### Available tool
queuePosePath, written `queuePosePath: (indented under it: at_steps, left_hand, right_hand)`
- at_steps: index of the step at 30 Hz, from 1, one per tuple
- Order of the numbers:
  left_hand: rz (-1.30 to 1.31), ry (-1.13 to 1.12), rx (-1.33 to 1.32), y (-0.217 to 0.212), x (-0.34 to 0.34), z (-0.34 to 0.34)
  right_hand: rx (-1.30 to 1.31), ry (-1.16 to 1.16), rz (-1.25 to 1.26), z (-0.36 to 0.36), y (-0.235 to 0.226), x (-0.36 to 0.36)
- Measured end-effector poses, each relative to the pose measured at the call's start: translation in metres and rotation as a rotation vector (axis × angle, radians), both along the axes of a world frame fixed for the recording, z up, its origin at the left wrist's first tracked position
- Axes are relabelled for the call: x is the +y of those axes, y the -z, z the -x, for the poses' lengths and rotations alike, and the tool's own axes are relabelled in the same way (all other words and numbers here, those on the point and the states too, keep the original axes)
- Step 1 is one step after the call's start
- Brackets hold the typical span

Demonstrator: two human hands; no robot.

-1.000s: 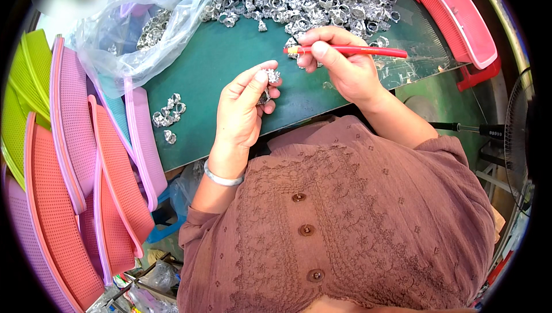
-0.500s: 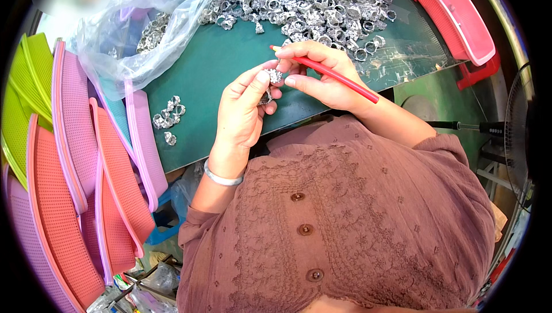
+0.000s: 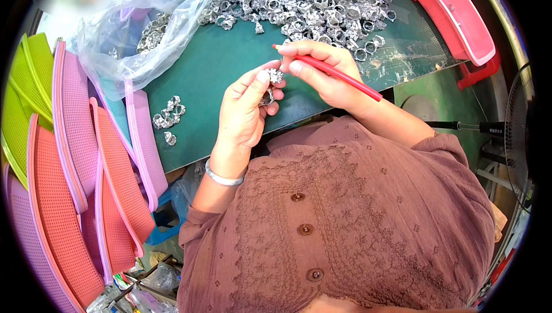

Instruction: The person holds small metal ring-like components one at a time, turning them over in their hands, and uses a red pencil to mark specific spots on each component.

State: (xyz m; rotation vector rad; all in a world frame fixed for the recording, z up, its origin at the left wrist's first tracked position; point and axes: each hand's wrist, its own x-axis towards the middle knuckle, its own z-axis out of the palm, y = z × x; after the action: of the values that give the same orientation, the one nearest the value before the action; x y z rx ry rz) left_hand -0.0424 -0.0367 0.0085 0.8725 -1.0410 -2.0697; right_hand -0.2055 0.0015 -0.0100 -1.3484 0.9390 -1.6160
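Over the front part of the green work table, my left hand (image 3: 244, 97) is closed on a silver ring (image 3: 274, 75) with a clustered, flower-like top. More silver metal shows below it, between the lower fingers. Close by on the right, my right hand (image 3: 330, 74) grips a slim red pencil-like stick (image 3: 345, 78). Its rear end slants down toward my wrist, and its front end points left past the fingers. My right thumb and fingertips are pinched beside the ring; whether they hold something tiny there, I cannot make out.
A large heap of silver rings (image 3: 310, 2) covers the back of the green table (image 3: 207, 83). A small cluster of rings (image 3: 171, 111) lies at left. An open plastic bag (image 3: 144, 48) holds more. Coloured baskets (image 3: 63, 198) crowd the left; a pink basket (image 3: 454, 19) stands at right, above a fan (image 3: 516, 134).
My right thumb has bent up toward the fingertips, and the red stick has shifted slightly right. My left hand stays nearly still with the ring.
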Motion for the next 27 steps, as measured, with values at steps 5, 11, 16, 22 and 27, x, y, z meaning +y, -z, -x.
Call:
queuePosePath:
  at_steps: [5,11,16,22,27]
  left_hand:
    - [0.006,-0.006,-0.015,0.000,0.000,-0.001]
    - [0.009,-0.005,-0.016,0.000,-0.001,0.000]
    - [0.019,-0.004,-0.014,0.000,0.000,0.000]
    - [0.017,0.003,0.001,0.002,-0.001,0.000]
    - [0.007,0.005,-0.004,0.003,0.000,0.000]
  right_hand:
    - [0.131,0.039,0.092,0.010,-0.013,0.003]
    - [0.099,-0.045,0.031,0.010,-0.011,0.004]
    - [0.091,-0.079,0.031,0.009,-0.012,0.004]
    - [0.056,-0.096,0.008,0.007,-0.012,0.005]
    - [0.072,-0.078,-0.003,0.009,-0.011,0.006]
